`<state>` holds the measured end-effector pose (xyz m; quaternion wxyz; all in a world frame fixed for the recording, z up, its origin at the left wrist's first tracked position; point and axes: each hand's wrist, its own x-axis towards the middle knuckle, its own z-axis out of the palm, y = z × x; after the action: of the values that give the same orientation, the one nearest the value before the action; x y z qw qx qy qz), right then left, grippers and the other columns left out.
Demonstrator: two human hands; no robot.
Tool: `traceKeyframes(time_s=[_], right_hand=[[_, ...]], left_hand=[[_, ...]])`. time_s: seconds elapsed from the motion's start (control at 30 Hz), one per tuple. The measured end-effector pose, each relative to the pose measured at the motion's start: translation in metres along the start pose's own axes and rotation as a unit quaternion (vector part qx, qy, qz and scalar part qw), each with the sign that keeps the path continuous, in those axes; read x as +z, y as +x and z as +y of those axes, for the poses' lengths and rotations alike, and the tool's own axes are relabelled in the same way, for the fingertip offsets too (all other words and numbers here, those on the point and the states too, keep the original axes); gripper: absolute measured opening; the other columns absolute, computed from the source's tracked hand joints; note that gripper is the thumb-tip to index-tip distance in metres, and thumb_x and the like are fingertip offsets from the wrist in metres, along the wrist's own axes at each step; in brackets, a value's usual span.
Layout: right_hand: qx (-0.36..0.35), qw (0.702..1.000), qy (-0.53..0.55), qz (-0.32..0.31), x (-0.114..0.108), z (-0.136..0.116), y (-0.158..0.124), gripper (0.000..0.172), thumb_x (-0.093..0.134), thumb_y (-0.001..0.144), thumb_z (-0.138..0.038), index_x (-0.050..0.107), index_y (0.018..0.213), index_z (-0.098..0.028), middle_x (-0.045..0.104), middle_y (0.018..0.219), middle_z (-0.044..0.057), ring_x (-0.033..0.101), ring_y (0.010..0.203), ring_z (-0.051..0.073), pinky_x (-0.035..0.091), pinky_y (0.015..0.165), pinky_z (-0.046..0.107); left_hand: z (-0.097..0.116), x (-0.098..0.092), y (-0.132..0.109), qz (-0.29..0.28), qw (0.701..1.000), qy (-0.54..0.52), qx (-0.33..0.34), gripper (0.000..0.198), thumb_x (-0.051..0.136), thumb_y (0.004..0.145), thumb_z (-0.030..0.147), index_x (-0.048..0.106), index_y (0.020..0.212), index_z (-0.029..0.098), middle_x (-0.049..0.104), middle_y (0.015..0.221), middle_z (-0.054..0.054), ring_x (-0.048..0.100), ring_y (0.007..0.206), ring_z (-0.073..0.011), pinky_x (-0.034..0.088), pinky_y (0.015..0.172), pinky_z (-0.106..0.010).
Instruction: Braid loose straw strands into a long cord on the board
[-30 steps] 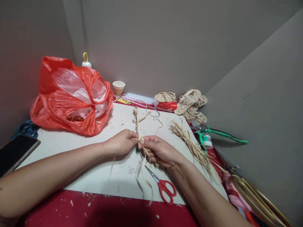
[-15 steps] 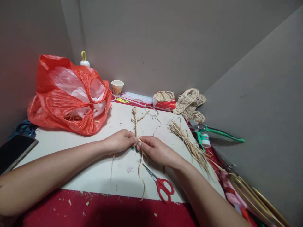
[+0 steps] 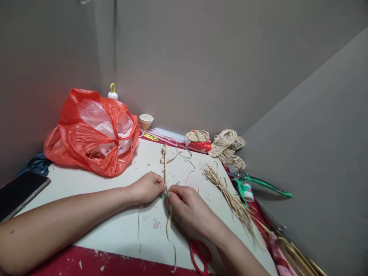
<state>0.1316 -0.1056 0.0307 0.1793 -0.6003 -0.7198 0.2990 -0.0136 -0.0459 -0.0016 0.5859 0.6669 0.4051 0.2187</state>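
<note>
A thin braided straw cord (image 3: 165, 163) lies lengthwise on the white board (image 3: 115, 226), running away from me. My left hand (image 3: 148, 188) pinches its near end with fingers closed. My right hand (image 3: 186, 209) is closed on the same spot from the right, thumb and fingers pinching loose straw strands (image 3: 169, 226) that trail toward me. The two hands touch at the fingertips. Red-handled scissors (image 3: 198, 255) lie under my right wrist, partly hidden.
A red plastic bag (image 3: 92, 132) sits at the back left, a paper cup (image 3: 146, 121) behind it. A bundle of loose straw (image 3: 230, 195) lies to the right, with green pruners (image 3: 258, 184), coiled straw rope (image 3: 227, 143) and a red box (image 3: 198, 142). A phone (image 3: 20, 191) lies far left.
My head tilted up, so everything sits lower in view. Both hands stay pinched together on the cord; my right hand turned over the scissors, hiding their blades.
</note>
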Motion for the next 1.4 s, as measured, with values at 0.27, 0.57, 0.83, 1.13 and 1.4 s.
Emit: traceKeyframes(time_s=[0.27, 0.57, 0.83, 1.13, 1.4], right_hand=[[0.003, 0.992, -0.127, -0.01, 0.029, -0.006, -0.005, 0.025, 0.036, 0.085, -0.021, 0.055, 0.069, -0.017, 0.064, 0.069, 0.007, 0.054, 0.06, 0.015, 0.03, 0.055, 0.025], [-0.063, 0.981, -0.043, -0.18, -0.001, -0.013, -0.015, 0.023, 0.047, 0.082, -0.026, 0.053, 0.062, -0.016, 0.06, 0.061, 0.002, 0.049, 0.054, 0.011, 0.029, 0.05, 0.021], [0.048, 0.945, 0.324, -0.008, -0.022, 0.019, 0.015, 0.036, 0.055, 0.078, -0.051, 0.051, 0.075, -0.016, 0.06, 0.066, 0.001, 0.056, 0.059, 0.011, 0.04, 0.051, 0.021], [0.111, 0.908, 0.378, -0.14, 0.004, 0.019, 0.021, 0.032, 0.048, 0.081, -0.044, 0.047, 0.064, -0.017, 0.023, 0.042, -0.012, 0.012, 0.034, 0.003, 0.007, 0.032, 0.018], [0.123, 0.905, 0.389, -0.12, 0.008, 0.02, 0.023, 0.026, 0.045, 0.075, -0.028, 0.038, 0.052, -0.019, 0.023, 0.036, -0.011, 0.013, 0.032, 0.004, 0.01, 0.032, 0.019]], left_hand=[[0.002, 0.001, -0.006, -0.017, 0.988, -0.124, -0.09, 0.013, 0.045, 0.067, 0.025, 0.047, 0.056, 0.018, 0.031, 0.041, 0.008, 0.019, 0.034, -0.0054, 0.01, 0.036, -0.023], [0.005, 0.0, -0.009, -0.043, 0.988, -0.127, -0.073, 0.01, 0.05, 0.067, 0.027, 0.049, 0.062, 0.018, 0.029, 0.036, 0.01, 0.018, 0.032, -0.0054, 0.009, 0.036, -0.022], [0.006, -0.008, -0.012, -0.099, 0.985, -0.141, -0.031, 0.026, 0.057, 0.069, 0.041, 0.047, 0.067, 0.018, 0.033, 0.042, 0.01, 0.022, 0.034, -0.0048, 0.012, 0.038, -0.022], [0.009, -0.012, -0.014, -0.112, 0.991, -0.07, -0.005, 0.033, 0.054, 0.075, 0.048, 0.055, 0.074, 0.015, 0.032, 0.048, 0.009, 0.022, 0.04, -0.0055, 0.013, 0.04, -0.023], [0.009, -0.017, -0.011, -0.119, 0.993, 0.017, -0.009, 0.018, 0.049, 0.074, 0.03, 0.052, 0.066, 0.015, 0.041, 0.048, 0.007, 0.028, 0.037, -0.0049, 0.018, 0.039, -0.021]])
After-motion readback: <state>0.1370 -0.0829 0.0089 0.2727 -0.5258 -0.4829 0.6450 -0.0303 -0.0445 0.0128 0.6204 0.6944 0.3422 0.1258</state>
